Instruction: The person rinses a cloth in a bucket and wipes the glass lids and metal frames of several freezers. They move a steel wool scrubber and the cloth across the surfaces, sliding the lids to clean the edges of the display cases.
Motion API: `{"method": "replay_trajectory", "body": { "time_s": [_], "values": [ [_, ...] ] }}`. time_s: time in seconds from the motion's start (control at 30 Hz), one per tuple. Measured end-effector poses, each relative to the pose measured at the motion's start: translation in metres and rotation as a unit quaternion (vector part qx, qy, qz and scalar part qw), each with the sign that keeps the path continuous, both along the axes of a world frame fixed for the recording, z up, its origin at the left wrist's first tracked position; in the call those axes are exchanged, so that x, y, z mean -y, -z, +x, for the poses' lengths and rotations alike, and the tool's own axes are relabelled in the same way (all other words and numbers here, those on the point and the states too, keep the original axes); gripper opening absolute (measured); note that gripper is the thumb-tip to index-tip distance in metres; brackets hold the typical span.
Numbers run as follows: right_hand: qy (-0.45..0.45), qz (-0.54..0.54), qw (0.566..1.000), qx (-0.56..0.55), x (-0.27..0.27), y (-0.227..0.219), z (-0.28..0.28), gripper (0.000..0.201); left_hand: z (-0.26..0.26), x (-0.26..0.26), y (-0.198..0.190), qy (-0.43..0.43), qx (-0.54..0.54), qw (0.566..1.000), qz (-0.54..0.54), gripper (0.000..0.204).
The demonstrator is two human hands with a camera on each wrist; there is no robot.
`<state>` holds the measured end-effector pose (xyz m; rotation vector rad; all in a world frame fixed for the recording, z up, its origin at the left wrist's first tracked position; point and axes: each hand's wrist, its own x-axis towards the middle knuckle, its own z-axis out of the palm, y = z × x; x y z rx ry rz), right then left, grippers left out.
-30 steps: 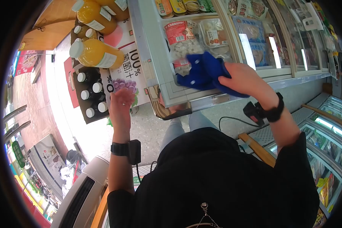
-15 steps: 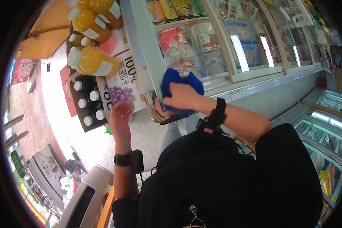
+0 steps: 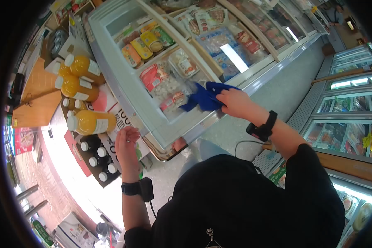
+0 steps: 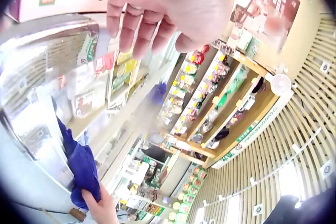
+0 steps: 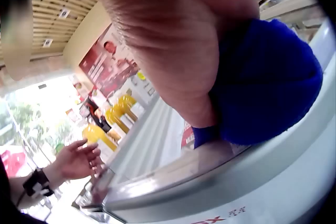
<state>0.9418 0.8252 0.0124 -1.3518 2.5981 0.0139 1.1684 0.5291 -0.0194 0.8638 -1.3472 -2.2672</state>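
My right hand [image 3: 239, 104] grips a bunched blue cloth [image 3: 206, 97] at the front rim of a chest freezer [image 3: 186, 133]. Part of the cloth spreads over the glass top, above packaged food. In the right wrist view, the cloth [image 5: 268, 85] bulges out from under the palm against the freezer's edge. My left hand [image 3: 127, 151] hangs with loosely bent fingers and nothing in it, close to the freezer's near left corner and a printed juice carton. The left wrist view shows its relaxed fingers [image 4: 149, 32] from close up.
Orange juice bottles [image 3: 93, 122] and dark bottles with white caps [image 3: 98, 161] stand in cartons left of the freezer. Frozen packs [image 3: 155, 80] lie under the freezer's glass. Upright glass-door fridges [image 3: 335, 132] line the right side. A black cable [image 3: 246, 141] loops beneath my right forearm.
My right hand swept the cloth left along the freezer's front edge, then back right. The head view has turned, so the freezer appears more slanted. My left hand stays loose and bare beside the cartons.
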Motion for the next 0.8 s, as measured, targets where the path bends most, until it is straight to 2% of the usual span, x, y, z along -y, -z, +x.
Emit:
{"method": "replay_trajectory", "body": {
  "time_s": [0.03,0.07,0.13,0.17,0.2,0.23,0.27,0.3,0.37,0.4,0.43,0.47,0.5,0.57,0.6,0.63,0.67,0.7,0.73,0.77,0.8],
  "values": [
    [0.025,-0.049,0.998,0.039,-0.014,-0.003,0.002,0.021,-0.005,-0.005,-0.003,0.007,-0.010,1.000,-0.004,0.026],
    [0.055,-0.100,0.991,0.072,-0.029,-0.010,0.005,0.021,-0.014,-0.010,-0.007,0.050,-0.021,0.998,-0.018,0.025],
    [0.083,-0.069,0.989,0.104,-0.047,-0.018,0.006,0.022,-0.018,-0.016,-0.010,0.081,-0.028,0.996,-0.015,0.023],
    [0.129,0.000,0.984,0.123,-0.075,-0.028,0.004,0.023,-0.028,-0.021,-0.013,0.085,-0.039,0.995,-0.016,0.023],
    [0.169,0.069,0.972,0.148,-0.099,-0.035,0.003,0.024,-0.037,-0.028,-0.018,0.130,-0.009,0.989,-0.066,0.023],
    [0.175,0.075,0.971,0.145,-0.104,-0.033,0.002,0.024,-0.047,-0.033,-0.021,0.173,0.026,0.978,-0.114,0.022],
    [0.241,0.142,0.951,0.130,-0.138,-0.034,-0.009,0.025,-0.069,-0.044,-0.013,0.241,0.004,0.951,-0.194,0.022],
    [0.276,0.150,0.943,0.111,-0.150,-0.043,-0.012,0.025,-0.095,-0.057,-0.007,0.307,-0.014,0.912,-0.271,0.022],
    [0.320,0.121,0.936,0.082,-0.175,-0.040,-0.025,0.025,-0.132,-0.085,-0.023,0.353,-0.004,0.834,-0.425,0.028],
    [0.323,0.115,0.936,0.082,-0.183,-0.041,-0.030,0.025,-0.153,-0.098,-0.022,0.355,-0.005,0.830,-0.430,0.028],
    [0.336,0.122,0.930,0.086,-0.183,-0.044,-0.026,0.026,-0.165,-0.105,-0.012,0.317,-0.060,0.752,-0.575,0.032],
    [0.352,0.116,0.924,0.091,-0.192,-0.040,-0.039,0.027,-0.191,-0.113,-0.004,0.269,-0.116,0.640,-0.710,0.035],
    [0.353,0.113,0.924,0.096,-0.201,-0.034,-0.047,0.027,-0.206,-0.120,0.000,0.274,-0.113,0.637,-0.712,0.035],
    [0.374,0.089,0.914,0.133,-0.218,-0.025,-0.059,0.030,-0.229,-0.128,0.009,0.240,-0.012,0.617,-0.750,0.036],
    [0.372,0.049,0.914,0.157,-0.232,-0.019,-0.069,0.033,-0.239,-0.133,0.010,0.248,-0.006,0.613,-0.750,0.036],
    [0.372,0.049,0.914,0.156,-0.233,-0.020,-0.068,0.033,-0.233,-0.127,0.007,0.260,0.082,0.678,-0.683,0.036],
    [0.383,0.010,0.905,0.185,-0.250,-0.009,-0.081,0.032,-0.245,-0.135,0.009,0.284,0.180,0.721,-0.606,0.036],
    [0.388,-0.027,0.898,0.207,-0.259,-0.003,-0.091,0.031,-0.249,-0.136,0.015,0.291,0.189,0.716,-0.606,0.036],
    [0.388,-0.026,0.895,0.219,-0.268,0.004,-0.107,0.031,-0.260,-0.138,0.025,0.315,0.220,0.796,-0.469,0.036],
    [0.400,-0.042,0.883,0.241,-0.271,0.008,-0.118,0.032,-0.265,-0.139,0.033,0.327,0.246,0.855,-0.319,0.037],
    [0.410,-0.057,0.875,0.252,-0.268,0.008,-0.122,0.033,-0.265,-0.138,0.035,0.327,0.249,0.854,-0.318,0.037]
  ]
}}
